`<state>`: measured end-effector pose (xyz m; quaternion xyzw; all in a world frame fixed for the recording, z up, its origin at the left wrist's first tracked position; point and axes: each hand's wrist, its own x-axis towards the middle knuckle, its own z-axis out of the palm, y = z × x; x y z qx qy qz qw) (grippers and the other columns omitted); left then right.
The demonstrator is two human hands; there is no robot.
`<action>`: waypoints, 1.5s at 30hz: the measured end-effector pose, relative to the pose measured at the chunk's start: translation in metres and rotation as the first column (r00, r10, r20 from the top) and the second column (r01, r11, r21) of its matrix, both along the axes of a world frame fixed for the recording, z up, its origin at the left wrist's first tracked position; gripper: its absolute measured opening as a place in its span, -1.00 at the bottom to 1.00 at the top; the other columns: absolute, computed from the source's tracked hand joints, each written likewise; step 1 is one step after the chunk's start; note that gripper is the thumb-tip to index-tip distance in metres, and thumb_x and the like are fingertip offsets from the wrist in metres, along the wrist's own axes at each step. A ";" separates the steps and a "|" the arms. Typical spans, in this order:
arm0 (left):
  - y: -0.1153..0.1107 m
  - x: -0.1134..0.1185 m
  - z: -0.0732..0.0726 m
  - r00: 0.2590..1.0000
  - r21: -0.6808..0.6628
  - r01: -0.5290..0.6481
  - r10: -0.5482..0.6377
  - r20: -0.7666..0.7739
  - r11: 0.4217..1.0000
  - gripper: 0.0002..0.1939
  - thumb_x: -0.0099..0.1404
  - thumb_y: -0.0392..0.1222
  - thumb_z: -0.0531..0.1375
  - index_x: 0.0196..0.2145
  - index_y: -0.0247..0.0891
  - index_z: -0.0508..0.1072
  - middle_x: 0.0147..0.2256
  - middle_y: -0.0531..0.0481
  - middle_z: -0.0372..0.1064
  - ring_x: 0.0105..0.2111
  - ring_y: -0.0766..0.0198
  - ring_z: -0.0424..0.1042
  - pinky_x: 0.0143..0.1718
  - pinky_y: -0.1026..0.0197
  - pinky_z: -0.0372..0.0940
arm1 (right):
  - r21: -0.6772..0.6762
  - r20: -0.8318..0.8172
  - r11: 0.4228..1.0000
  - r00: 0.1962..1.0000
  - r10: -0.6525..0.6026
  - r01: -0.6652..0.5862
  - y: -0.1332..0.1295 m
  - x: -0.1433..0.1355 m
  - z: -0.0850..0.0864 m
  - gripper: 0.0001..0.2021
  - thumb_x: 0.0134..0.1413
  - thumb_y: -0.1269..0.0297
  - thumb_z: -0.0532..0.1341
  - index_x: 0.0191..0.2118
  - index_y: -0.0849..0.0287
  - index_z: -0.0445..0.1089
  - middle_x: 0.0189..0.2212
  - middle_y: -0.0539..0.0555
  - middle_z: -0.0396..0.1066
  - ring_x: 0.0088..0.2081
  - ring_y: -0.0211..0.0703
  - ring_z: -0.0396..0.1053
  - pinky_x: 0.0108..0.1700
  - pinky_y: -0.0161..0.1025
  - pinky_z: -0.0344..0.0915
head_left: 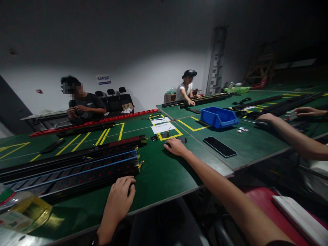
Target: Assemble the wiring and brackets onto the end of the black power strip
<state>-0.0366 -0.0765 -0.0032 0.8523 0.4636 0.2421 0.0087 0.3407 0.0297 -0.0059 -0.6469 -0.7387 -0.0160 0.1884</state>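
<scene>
My left hand [120,195] rests at the near table edge, fingers bent and thumb apart, with no held object visible. Just beyond it end long black strips [97,171] with red dots, blue edges and yellow-tipped wire ends. My right hand [176,147] lies on the green tabletop with its fingers loosely spread. Close behind its knuckles is a small black part [183,140]; whether they touch I cannot tell. White paper sheets [163,128] lie past it, inside a yellow-taped outline.
A blue bin [218,117] and a phone [219,147] are right of my right hand. A bottle of yellow liquid [25,212] is at lower left. A co-worker's hands [266,119] work at the right; two people sit across the table. A red rail [102,120] crosses behind.
</scene>
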 end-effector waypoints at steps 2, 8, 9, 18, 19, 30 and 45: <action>0.000 0.000 0.000 1.000 -0.004 -0.004 0.004 -0.001 1.000 -0.70 0.46 -0.16 0.05 -0.11 -0.14 0.60 0.00 -0.13 0.60 0.06 -0.03 0.53 0.09 -0.15 0.41 | 0.035 -0.008 0.999 0.999 -0.035 0.035 -0.002 0.001 0.002 -0.66 0.47 0.15 0.09 0.07 0.17 0.54 0.06 0.28 0.55 0.13 0.11 0.44 0.21 -0.07 0.29; 0.000 0.000 -0.002 1.000 0.006 0.008 -0.008 0.005 1.000 -0.70 0.47 -0.16 0.06 -0.11 -0.14 0.60 -0.01 -0.12 0.60 0.05 -0.02 0.53 0.10 -0.14 0.41 | 0.007 -0.020 0.997 0.997 -0.074 0.074 -0.003 0.006 -0.003 -0.76 0.39 0.24 0.15 -0.01 0.13 0.55 -0.07 0.21 0.61 -0.05 0.05 0.53 -0.03 -0.17 0.36; 0.001 0.000 -0.002 1.000 0.008 0.010 -0.010 0.005 1.000 -0.70 0.47 -0.16 0.06 -0.11 -0.14 0.60 -0.01 -0.12 0.60 0.05 -0.02 0.53 0.09 -0.13 0.41 | -0.003 -0.022 0.997 0.997 -0.077 0.077 -0.002 0.007 -0.004 -0.76 0.39 0.24 0.15 -0.02 0.12 0.55 -0.08 0.20 0.61 -0.07 0.05 0.54 -0.06 -0.18 0.36; -0.002 0.001 0.000 1.000 -0.002 0.002 -0.002 0.006 1.000 -0.71 0.46 -0.17 0.06 -0.11 -0.14 0.60 0.01 -0.13 0.59 0.06 -0.02 0.51 0.09 -0.13 0.39 | -0.025 -0.060 0.996 0.994 -0.090 0.089 -0.001 0.012 -0.005 -0.79 0.40 0.16 0.19 -0.11 0.10 0.54 -0.10 0.16 0.62 -0.10 0.00 0.54 -0.13 -0.23 0.33; -0.002 0.001 0.000 1.000 -0.003 -0.001 0.001 0.006 1.000 -0.71 0.46 -0.18 0.06 -0.11 -0.14 0.60 0.01 -0.13 0.59 0.06 -0.02 0.51 0.09 -0.13 0.39 | -0.025 -0.065 0.996 0.994 -0.093 0.091 -0.001 0.013 -0.005 -0.80 0.40 0.19 0.17 -0.11 0.10 0.54 -0.11 0.16 0.61 -0.10 -0.01 0.54 -0.13 -0.24 0.32; -0.007 0.003 0.004 1.000 -0.018 -0.008 0.008 0.004 1.000 -0.72 0.47 -0.23 0.06 -0.09 -0.15 0.58 0.01 -0.12 0.58 0.08 0.01 0.50 0.12 -0.11 0.38 | -0.041 -0.151 0.997 0.986 -0.075 0.070 -0.003 0.018 -0.007 -0.71 0.29 0.34 0.19 0.04 0.11 0.56 -0.08 0.20 0.64 -0.08 0.06 0.55 -0.06 -0.19 0.34; -0.012 0.005 0.006 1.000 -0.010 -0.020 0.020 0.018 1.000 -0.77 0.45 -0.28 0.10 -0.11 -0.13 0.56 -0.02 -0.07 0.59 0.04 0.03 0.50 0.09 -0.06 0.37 | -0.100 -0.388 0.983 0.916 0.104 -0.154 -0.003 0.019 0.006 -0.60 0.32 0.26 0.03 -0.16 0.21 0.64 -0.19 0.17 0.66 -0.22 -0.06 0.55 -0.21 -0.26 0.42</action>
